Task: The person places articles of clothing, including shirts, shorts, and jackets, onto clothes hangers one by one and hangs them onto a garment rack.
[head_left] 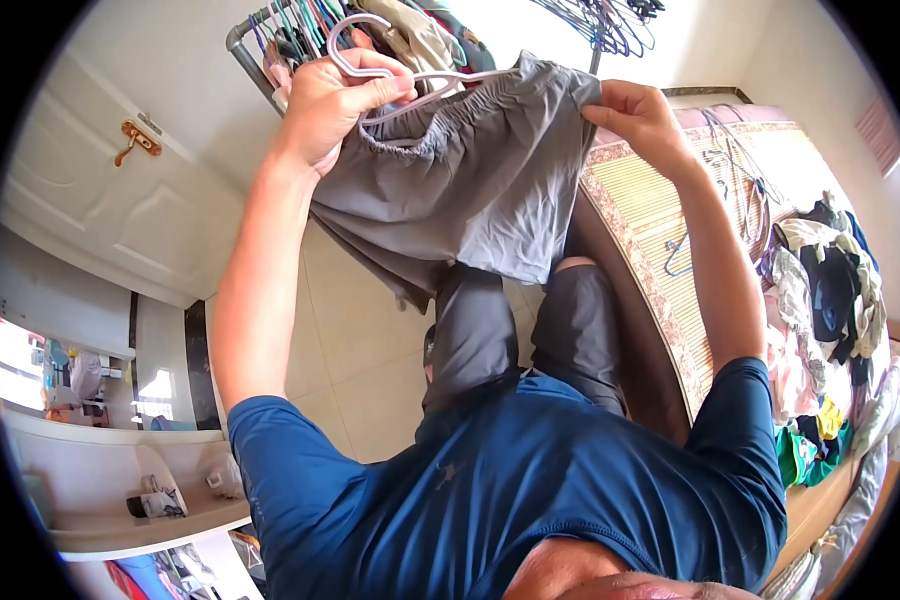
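Observation:
My left hand [335, 110] is closed around a pale plastic clothes hanger [354, 69], just below its hook. Grey shorts [450, 180] with a gathered elastic waistband hang in front of me, their legs drooping toward my knees. One arm of the hanger reaches along the waistband to its far edge; the shorts' cloth hides its lower part. On the right, my right hand [645, 120] pinches the waistband corner between thumb and fingers, holding the cloth stretched out.
Behind the shorts stands a clothes rack [245, 45] with garments and hangers. To the right, a bed with a bamboo mat [660, 225] bears loose hangers [735, 170] and a clothes pile [825, 290]. A white door [110, 200] and a shelf unit [90, 500] are at left.

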